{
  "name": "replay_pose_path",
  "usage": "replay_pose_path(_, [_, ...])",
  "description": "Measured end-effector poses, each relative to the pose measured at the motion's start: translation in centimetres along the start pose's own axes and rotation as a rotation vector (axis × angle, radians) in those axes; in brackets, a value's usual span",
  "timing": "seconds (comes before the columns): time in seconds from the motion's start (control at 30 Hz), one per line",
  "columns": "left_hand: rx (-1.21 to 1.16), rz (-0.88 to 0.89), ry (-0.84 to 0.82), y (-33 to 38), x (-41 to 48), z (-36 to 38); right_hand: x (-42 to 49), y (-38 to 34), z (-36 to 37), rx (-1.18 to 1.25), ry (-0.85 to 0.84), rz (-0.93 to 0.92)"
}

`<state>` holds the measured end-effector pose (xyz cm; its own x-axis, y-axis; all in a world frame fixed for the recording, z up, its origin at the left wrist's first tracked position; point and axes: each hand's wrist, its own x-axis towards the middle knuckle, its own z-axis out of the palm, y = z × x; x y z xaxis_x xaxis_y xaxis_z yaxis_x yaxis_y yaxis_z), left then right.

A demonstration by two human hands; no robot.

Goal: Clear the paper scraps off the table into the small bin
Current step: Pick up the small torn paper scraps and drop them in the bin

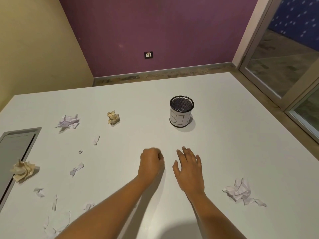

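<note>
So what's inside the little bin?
Inside the bin only its dark mesh wall shows, with no scrap in sight. The bottom is hidden behind the near side and its paper label, so something small could lie there unseen.

Even indoor light, soft shadows, wide-angle edge distortion.

One mesh bin stands far right. There are two tan paper balls, the far tan ball and the left tan ball. There are two crumpled white sheets, the far-left white sheet and the near-right white sheet. Small white scraps on the left number at least seven; the nearest blur together.
</note>
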<state>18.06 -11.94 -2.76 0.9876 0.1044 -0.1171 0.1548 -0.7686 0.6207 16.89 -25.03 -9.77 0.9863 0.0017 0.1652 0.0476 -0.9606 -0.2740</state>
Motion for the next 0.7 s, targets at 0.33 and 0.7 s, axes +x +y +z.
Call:
replay_pose_path(0.33, [0.093, 0.292, 0.174, 10.0, 11.1, -3.7, 0.1, 0.1, 0.3, -0.02, 0.013, 0.002])
replay_pose_path(0.7, [0.198, 0.284, 0.129, 10.1, 14.0, -1.3, 0.1, 0.2, 0.2, -0.012, 0.02, 0.0])
